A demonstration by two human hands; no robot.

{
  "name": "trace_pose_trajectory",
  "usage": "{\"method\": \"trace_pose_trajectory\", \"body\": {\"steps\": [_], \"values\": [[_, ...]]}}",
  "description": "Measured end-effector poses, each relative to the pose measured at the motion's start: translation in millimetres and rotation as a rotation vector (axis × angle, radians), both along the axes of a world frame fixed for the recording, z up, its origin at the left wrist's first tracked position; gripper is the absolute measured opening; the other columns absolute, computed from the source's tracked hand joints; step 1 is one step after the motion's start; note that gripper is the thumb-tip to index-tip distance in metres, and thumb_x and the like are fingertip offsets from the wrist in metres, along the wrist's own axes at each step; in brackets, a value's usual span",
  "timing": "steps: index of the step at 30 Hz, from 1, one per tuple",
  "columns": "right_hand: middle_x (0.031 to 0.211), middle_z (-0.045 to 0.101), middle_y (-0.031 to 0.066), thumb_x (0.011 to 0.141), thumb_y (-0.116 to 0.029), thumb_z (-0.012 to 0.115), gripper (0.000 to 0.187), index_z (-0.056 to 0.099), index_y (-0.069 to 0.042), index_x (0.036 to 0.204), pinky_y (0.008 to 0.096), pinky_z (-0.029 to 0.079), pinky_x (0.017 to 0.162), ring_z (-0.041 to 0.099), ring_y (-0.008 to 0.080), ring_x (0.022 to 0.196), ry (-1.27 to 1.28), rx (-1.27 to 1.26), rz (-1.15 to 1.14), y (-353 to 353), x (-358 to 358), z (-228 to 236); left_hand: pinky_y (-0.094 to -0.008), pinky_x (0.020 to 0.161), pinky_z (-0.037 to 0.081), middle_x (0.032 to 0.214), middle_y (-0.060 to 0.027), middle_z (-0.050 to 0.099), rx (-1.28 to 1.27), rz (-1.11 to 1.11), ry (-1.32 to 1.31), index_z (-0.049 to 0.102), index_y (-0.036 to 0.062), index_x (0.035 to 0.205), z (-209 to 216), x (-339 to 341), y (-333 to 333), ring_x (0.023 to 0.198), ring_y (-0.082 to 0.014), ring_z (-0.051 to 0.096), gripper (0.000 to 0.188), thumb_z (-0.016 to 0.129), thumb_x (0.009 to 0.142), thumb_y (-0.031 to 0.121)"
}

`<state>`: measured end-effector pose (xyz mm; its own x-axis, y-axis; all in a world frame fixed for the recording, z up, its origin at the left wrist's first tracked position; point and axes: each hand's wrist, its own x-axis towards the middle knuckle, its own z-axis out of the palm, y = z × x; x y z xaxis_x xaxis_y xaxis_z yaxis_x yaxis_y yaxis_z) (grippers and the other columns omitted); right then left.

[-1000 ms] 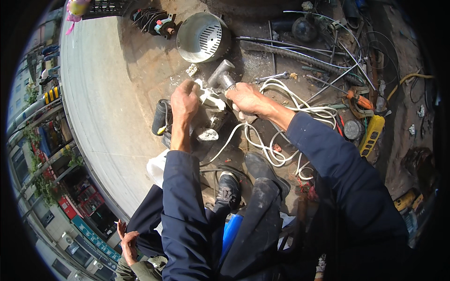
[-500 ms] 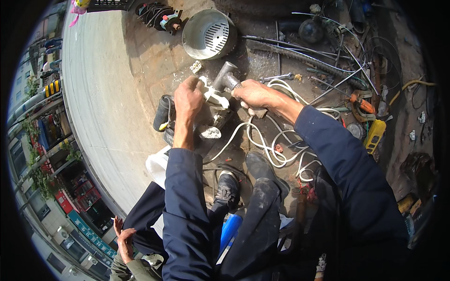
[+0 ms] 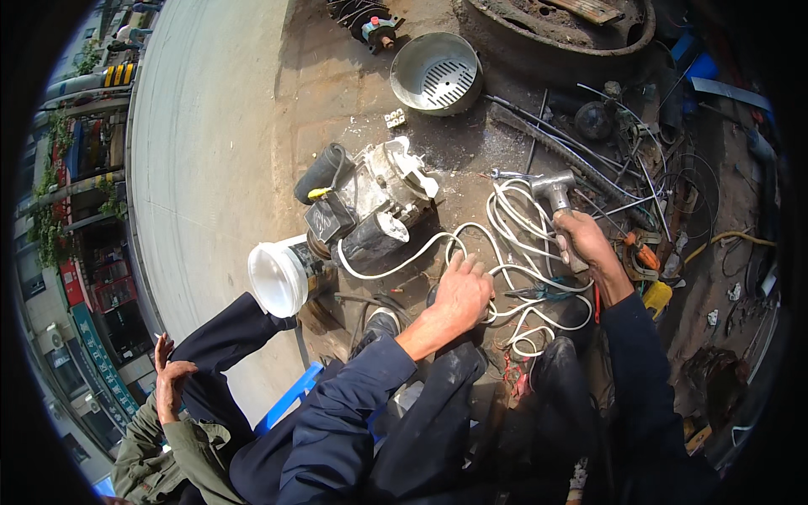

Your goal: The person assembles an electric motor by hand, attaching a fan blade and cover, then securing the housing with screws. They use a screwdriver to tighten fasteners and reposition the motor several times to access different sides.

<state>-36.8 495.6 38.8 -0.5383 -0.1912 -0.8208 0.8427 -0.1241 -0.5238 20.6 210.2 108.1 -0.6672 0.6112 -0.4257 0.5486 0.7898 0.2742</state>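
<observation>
My right hand (image 3: 585,240) is closed round the handle of a metal hammer (image 3: 553,185), whose head points up and left. My left hand (image 3: 459,295) hovers over the white cord (image 3: 526,268), near my knee. Its fingers are loosely bent and somewhat apart, with nothing visible in them; the fingertips' undersides are hidden. Left of centre lies a dusty, whitish motor-like machine (image 3: 391,181) with a dark cylinder (image 3: 322,172) and a black box (image 3: 331,219) on its side. The white cord runs from it in loops towards the hammer. A wrench (image 3: 511,175) lies beside the loops.
A round slotted metal cover (image 3: 437,74) lies beyond the machine, near a small white connector block (image 3: 394,119). A white bucket (image 3: 278,279) stands at its near left. Rods, scrap and an orange-handled tool (image 3: 642,252) clutter the right. Another person's hand (image 3: 171,379) holds a cigarette at left.
Both hands have left the white part on the machine. The right hand has carried the hammer to the right; the left has drawn back towards my knees. The view has shifted, showing more on the right.
</observation>
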Motion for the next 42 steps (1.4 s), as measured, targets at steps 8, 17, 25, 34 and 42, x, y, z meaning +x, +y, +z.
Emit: {"method": "trace_pose_trajectory", "body": {"steps": [8, 17, 25, 34, 42], "values": [[0.105, 0.063, 0.0268, 0.098, -0.014, 0.068, 0.028, 0.062, 0.005, 0.117, 0.0533, 0.054, 0.089, 0.064, 0.0467, 0.099, 0.923, 1.066, 0.633, 3, 20, 32, -0.0413, 0.094, 0.057, 0.114, -0.0175, 0.077, 0.564, 0.691, -0.447, 0.075, -0.0006, 0.122, -8, 67, -13, 0.107, -0.0338, 0.074, 0.025, 0.065, 0.103, 0.012], [0.163, 0.049, 0.0215, 0.105, -0.036, 0.068, 0.067, 0.046, -0.006, 0.161, 0.0511, 0.037, 0.126, 0.046, 0.0433, 0.150, 1.637, 0.410, 0.742, -180, -138, 16, -0.0324, 0.098, 0.054, 0.113, -0.0088, 0.079, 0.725, 1.233, -0.554, 0.077, 0.0000, 0.124, -21, 77, -46, 0.106, -0.0155, 0.071, 0.027, 0.062, 0.107, 0.014], [0.074, 0.073, 0.0129, 0.118, -0.049, 0.038, 0.062, 0.075, 0.001, 0.111, 0.0398, 0.047, 0.056, 0.059, 0.0192, 0.054, 0.351, 0.165, 0.760, -221, -198, -1, -0.0320, 0.103, 0.056, 0.120, -0.0108, 0.077, 0.912, 1.466, -0.694, 0.072, -0.0072, 0.127, -53, 85, -83, 0.110, -0.0170, 0.073, 0.026, 0.060, 0.110, 0.008], [0.064, 0.066, 0.0060, 0.114, -0.048, 0.052, 0.060, 0.075, 0.004, 0.092, 0.0310, 0.043, 0.054, 0.057, 0.0119, 0.057, 0.662, 0.332, 0.495, -160, -121, 16, -0.0437, 0.106, 0.059, 0.121, -0.0157, 0.078, 1.685, 2.022, -0.654, 0.069, -0.0062, 0.127, -73, 75, -130, 0.115, -0.0311, 0.076, 0.031, 0.067, 0.105, 0.016], [0.135, 0.073, 0.0236, 0.108, -0.032, 0.059, 0.046, 0.071, 0.004, 0.135, 0.0409, 0.052, 0.109, 0.069, 0.0374, 0.125, 1.123, 0.307, 0.852, -266, -205, 41, -0.0616, 0.127, 0.040, 0.158, -0.0169, 0.056, 2.647, 1.490, -0.804, 0.060, 0.0095, 0.149, -83, 20, -140, 0.148, -0.0375, 0.052, 0.074, 0.075, 0.097, 0.059]]}}
